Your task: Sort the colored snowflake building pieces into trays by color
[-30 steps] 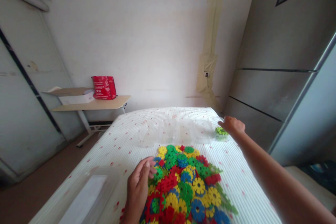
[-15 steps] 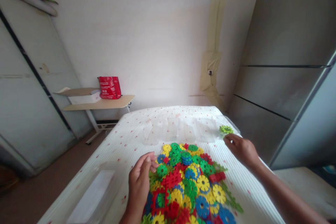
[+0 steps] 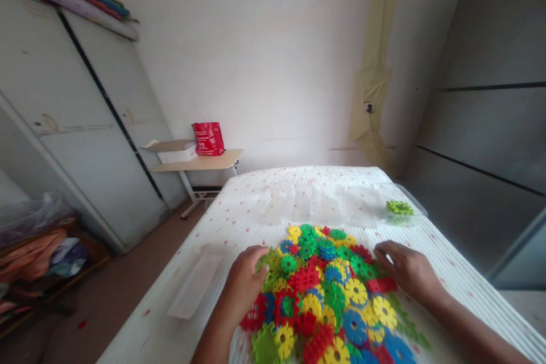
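A pile of plastic interlocking pieces (image 3: 324,296) lies in front of me: notched discs in yellow, green and blue, red lattice-like pieces and light green toothed ones. At the pile's left edge is my left hand (image 3: 247,273), thumb and fingers apart, beside light green pieces (image 3: 271,273). My right hand (image 3: 407,270) is over the pile's right edge, fingers bent and thumb apart, close to red pieces (image 3: 381,285); nothing shows in it. Beyond the pile stands a clear divided tray (image 3: 313,207), with light green pieces (image 3: 400,208) in its rightmost compartment.
The table (image 3: 222,222) has a striped, dotted cover. A clear plastic lid or box (image 3: 198,284) lies on the left. Farther back, a small desk (image 3: 213,162) holds a white box (image 3: 177,152) and a red bag (image 3: 209,139). A grey fridge (image 3: 482,142) stands right.
My right hand has moved back from the tray's rightmost compartment to the pile's right edge. My left hand has reached to the light green pieces. The view has turned left.
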Demonstrator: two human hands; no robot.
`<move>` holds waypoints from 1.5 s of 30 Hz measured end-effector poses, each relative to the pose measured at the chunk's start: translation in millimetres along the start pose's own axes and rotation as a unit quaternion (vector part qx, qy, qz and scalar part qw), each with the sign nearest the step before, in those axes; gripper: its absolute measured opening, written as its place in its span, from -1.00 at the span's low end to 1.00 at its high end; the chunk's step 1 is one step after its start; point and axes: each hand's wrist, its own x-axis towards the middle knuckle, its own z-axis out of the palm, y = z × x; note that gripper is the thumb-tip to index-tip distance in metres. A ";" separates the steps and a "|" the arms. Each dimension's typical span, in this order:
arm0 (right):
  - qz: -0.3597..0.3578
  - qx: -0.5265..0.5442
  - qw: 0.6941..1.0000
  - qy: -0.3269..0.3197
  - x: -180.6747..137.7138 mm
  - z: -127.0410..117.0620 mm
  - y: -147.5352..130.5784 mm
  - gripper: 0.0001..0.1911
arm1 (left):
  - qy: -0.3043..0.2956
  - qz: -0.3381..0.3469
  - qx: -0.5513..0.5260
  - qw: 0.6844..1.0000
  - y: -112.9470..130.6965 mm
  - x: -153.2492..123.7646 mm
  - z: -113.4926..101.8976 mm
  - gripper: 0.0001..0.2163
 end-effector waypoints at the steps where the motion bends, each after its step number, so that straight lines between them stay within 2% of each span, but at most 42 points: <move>1: 0.002 0.000 1.000 -0.002 -0.5 0.3 -0.4 -0.68 | -0.018 -0.005 0.033 0.999 -3.5 -1.7 2.6 -0.54; 4: 0.006 0.002 1.000 -0.008 -1.6 2.5 -1.7 -0.68 | -0.071 -0.031 0.093 0.993 -13.3 -4.9 12.1 -0.34; 7: 0.005 0.001 1.000 -0.014 -1.7 6.6 -2.4 -0.66 | -0.089 -0.009 0.090 0.992 -20.1 -5.3 21.9 -0.32; 15: 0.023 0.012 0.998 -0.049 0.0 9.8 -4.8 -0.64 | 0.016 0.046 -0.003 0.999 -29.0 0.0 43.8 -0.47; 20: 0.030 0.024 0.998 -0.042 0.3 8.4 -7.1 -0.63 | 0.071 0.035 -0.073 0.994 -27.6 3.2 45.6 -0.47; 29: 0.058 0.050 0.997 -0.021 10.2 0.0 -12.3 -0.68 | 0.100 0.053 -0.085 0.990 -12.4 -0.6 49.7 -0.31; 32: 0.082 0.120 0.989 -0.019 26.0 -9.8 -31.2 -0.71 | 0.108 0.072 -0.096 0.987 -10.4 -1.8 52.5 -0.27; 36: 0.080 0.264 0.959 -0.065 50.7 -14.2 -75.6 -0.73 | 0.100 0.081 -0.115 0.985 -8.0 -4.4 54.5 -0.22; 40: 0.064 0.356 0.924 -0.122 68.9 -0.6 -122.1 -0.78 | 0.098 0.088 -0.111 0.985 -7.0 -6.5 55.7 -0.21; 45: 0.040 0.365 0.916 -0.159 79.3 22.6 -161.1 -0.80 | 0.099 0.099 -0.131 0.981 -6.2 -7.4 56.2 -0.23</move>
